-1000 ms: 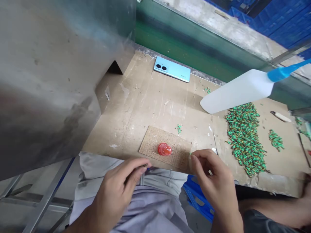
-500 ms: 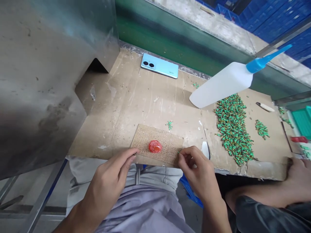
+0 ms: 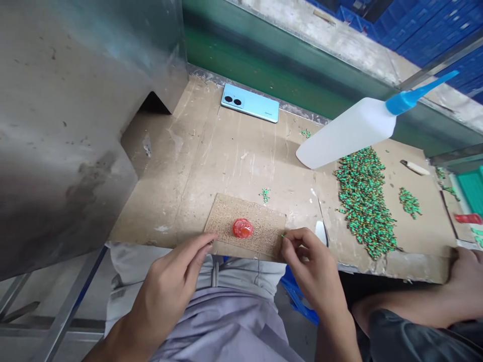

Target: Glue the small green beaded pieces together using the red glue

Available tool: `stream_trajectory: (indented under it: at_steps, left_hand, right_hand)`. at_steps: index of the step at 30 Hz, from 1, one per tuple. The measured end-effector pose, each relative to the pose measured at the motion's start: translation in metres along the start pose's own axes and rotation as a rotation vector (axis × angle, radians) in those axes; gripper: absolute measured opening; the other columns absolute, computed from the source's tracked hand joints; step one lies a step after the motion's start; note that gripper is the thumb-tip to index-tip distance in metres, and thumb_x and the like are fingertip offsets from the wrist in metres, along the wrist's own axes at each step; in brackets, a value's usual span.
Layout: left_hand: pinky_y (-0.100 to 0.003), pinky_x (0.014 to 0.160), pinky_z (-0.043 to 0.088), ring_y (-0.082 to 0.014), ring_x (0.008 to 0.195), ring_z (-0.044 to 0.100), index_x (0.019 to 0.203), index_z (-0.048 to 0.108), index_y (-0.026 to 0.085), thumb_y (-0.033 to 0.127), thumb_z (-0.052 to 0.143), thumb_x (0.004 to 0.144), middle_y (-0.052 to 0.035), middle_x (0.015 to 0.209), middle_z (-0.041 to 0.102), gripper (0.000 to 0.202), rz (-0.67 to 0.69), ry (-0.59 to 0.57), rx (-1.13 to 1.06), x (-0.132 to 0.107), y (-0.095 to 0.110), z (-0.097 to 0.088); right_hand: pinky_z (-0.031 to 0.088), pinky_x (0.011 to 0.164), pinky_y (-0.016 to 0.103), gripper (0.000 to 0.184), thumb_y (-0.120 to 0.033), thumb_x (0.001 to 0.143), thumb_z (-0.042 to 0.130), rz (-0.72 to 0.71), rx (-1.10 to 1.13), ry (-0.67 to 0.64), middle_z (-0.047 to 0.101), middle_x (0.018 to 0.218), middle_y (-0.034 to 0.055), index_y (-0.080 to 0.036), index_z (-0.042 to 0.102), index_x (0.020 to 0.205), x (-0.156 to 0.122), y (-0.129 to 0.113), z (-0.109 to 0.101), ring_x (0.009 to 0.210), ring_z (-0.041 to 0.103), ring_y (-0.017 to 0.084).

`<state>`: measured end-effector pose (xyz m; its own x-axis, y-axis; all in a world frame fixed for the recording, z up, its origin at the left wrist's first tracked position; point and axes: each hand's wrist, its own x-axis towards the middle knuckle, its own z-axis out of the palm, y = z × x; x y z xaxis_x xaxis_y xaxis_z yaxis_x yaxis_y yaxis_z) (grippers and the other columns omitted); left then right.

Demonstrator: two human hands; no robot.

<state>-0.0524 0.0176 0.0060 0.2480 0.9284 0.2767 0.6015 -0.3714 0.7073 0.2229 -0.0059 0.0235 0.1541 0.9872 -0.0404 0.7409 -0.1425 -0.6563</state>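
Note:
A brown cardboard piece point(image 3: 264, 223) with a speckled surface lies at the table's front edge. On it sits a glossy red blob point(image 3: 242, 229), orange at its middle. My left hand point(image 3: 181, 269) is closed in a pinch at the card's left corner; a tiny dark bit shows at the fingertips, too small to name. Beyond the card's right end, my right hand point(image 3: 311, 261) pinches a small green piece point(image 3: 283, 236), its tip poking out toward the card. A few similar green pieces point(image 3: 265, 195) lie just behind the card.
A white bottle point(image 3: 347, 133) with a blue nozzle stands right of centre, beside a large heap of green pieces point(image 3: 364, 201). A smaller pile point(image 3: 409, 202) and a pale-handled tool point(image 3: 415, 167) lie further right. A light-blue phone point(image 3: 256, 108) rests at the back. Another person's hand point(image 3: 468, 271) is at right.
The whole view has shifted slightly. My right hand has moved a little to the right, away from the red blob, still pinching the green piece. My left hand stays at the card's corner.

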Motion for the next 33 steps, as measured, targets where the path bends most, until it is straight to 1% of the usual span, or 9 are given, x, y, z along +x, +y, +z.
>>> stream_trajectory:
  at_steps: [6, 8, 9, 11, 13, 16, 21, 23, 33]
  left_hand:
    - [-0.022, 0.084, 0.066, -0.0197, 0.092, 0.085, 0.113, 0.079, 0.022, 0.02, 0.065, 0.103, -0.0021, 0.105, 0.088, 0.017, -0.163, 0.014, -0.177, -0.009, 0.005, 0.0]
    - [-0.022, 0.071, 0.065, -0.0185, 0.081, 0.084, 0.109, 0.078, 0.024, 0.023, 0.067, 0.101, -0.0015, 0.101, 0.088, 0.013, -0.31, 0.0, -0.348, -0.01, 0.011, -0.002]
    - [-0.021, 0.058, 0.061, -0.0162, 0.068, 0.08, 0.107, 0.076, 0.025, 0.026, 0.068, 0.101, -0.0022, 0.1, 0.088, 0.01, -0.404, -0.024, -0.476, -0.009, 0.014, -0.003]
    - [-0.018, 0.036, 0.041, -0.0078, 0.04, 0.058, 0.104, 0.069, 0.024, 0.033, 0.068, 0.103, -0.0051, 0.101, 0.088, 0.009, -0.604, -0.091, -0.792, -0.007, 0.021, -0.007]
    - [-0.016, 0.032, 0.025, -0.0021, 0.034, 0.036, 0.1, 0.064, 0.022, 0.038, 0.07, 0.102, -0.0086, 0.104, 0.087, 0.017, -0.74, -0.179, -1.078, -0.003, 0.026, -0.01]
    - [-0.016, 0.035, 0.019, 0.0009, 0.037, 0.027, 0.095, 0.067, 0.02, 0.04, 0.078, 0.096, -0.0097, 0.105, 0.085, 0.024, -0.769, -0.249, -1.304, 0.002, 0.03, -0.013]
    - [-0.016, 0.035, 0.016, 0.0008, 0.038, 0.031, 0.093, 0.077, 0.019, 0.045, 0.088, 0.087, 0.0001, 0.079, 0.071, 0.029, -0.791, -0.229, -1.266, -0.001, 0.033, -0.011]
    - [-0.017, 0.033, 0.017, 0.0004, 0.037, 0.032, 0.099, 0.077, 0.02, 0.046, 0.089, 0.084, 0.0002, 0.08, 0.071, 0.032, -0.816, -0.228, -1.249, -0.003, 0.033, -0.01]
    - [-0.015, 0.032, 0.022, -0.0007, 0.038, 0.03, 0.104, 0.075, 0.021, 0.032, 0.079, 0.091, -0.0063, 0.097, 0.084, 0.017, -0.818, -0.217, -1.214, -0.007, 0.03, -0.011]
  right_hand:
    - [0.056, 0.058, 0.027, 0.018, -0.034, 0.102, 0.06, 0.064, 0.037, 0.08, 0.073, 0.077, 0.0022, -0.02, 0.068, 0.096, -0.002, -0.001, 0.006, 0.064, 0.07, 0.017]
    - [0.055, 0.057, 0.027, 0.017, -0.035, 0.102, 0.062, 0.056, 0.059, 0.078, 0.073, 0.076, 0.0016, -0.02, 0.07, 0.096, -0.001, -0.001, 0.006, 0.064, 0.07, 0.017]
    - [0.055, 0.057, 0.027, 0.017, -0.035, 0.101, 0.063, 0.048, 0.071, 0.077, 0.072, 0.076, 0.0013, -0.021, 0.07, 0.095, -0.001, -0.002, 0.006, 0.063, 0.069, 0.017]
    - [0.052, 0.059, 0.028, 0.015, -0.034, 0.101, 0.065, 0.029, 0.093, 0.106, 0.07, 0.078, 0.0012, -0.022, 0.07, 0.094, -0.003, -0.008, 0.006, 0.064, 0.065, 0.016]
    - [0.049, 0.06, 0.029, 0.011, -0.031, 0.1, 0.068, -0.006, 0.148, 0.175, 0.068, 0.083, 0.0014, -0.023, 0.069, 0.093, -0.008, -0.022, 0.007, 0.067, 0.062, 0.016]
    - [0.048, 0.062, 0.03, 0.01, -0.019, 0.1, 0.067, -0.1, 0.358, 0.189, 0.064, 0.084, 0.0014, -0.026, 0.068, 0.092, -0.019, -0.05, 0.008, 0.074, 0.061, 0.018]
    - [0.051, 0.068, 0.03, 0.018, -0.009, 0.101, 0.061, -0.304, 0.544, -0.177, 0.063, 0.087, 0.0008, -0.027, 0.064, 0.103, -0.024, -0.079, 0.014, 0.079, 0.064, 0.017]
    - [0.052, 0.071, 0.03, 0.018, -0.009, 0.103, 0.059, -0.306, 0.562, -0.233, 0.063, 0.089, 0.0011, -0.027, 0.063, 0.105, -0.022, -0.08, 0.017, 0.082, 0.064, 0.017]
    - [0.054, 0.055, 0.021, 0.011, -0.017, 0.108, 0.057, -0.136, 0.685, -0.136, 0.063, 0.083, -0.0023, -0.026, 0.061, 0.102, -0.022, -0.084, 0.037, 0.063, 0.063, 0.011]
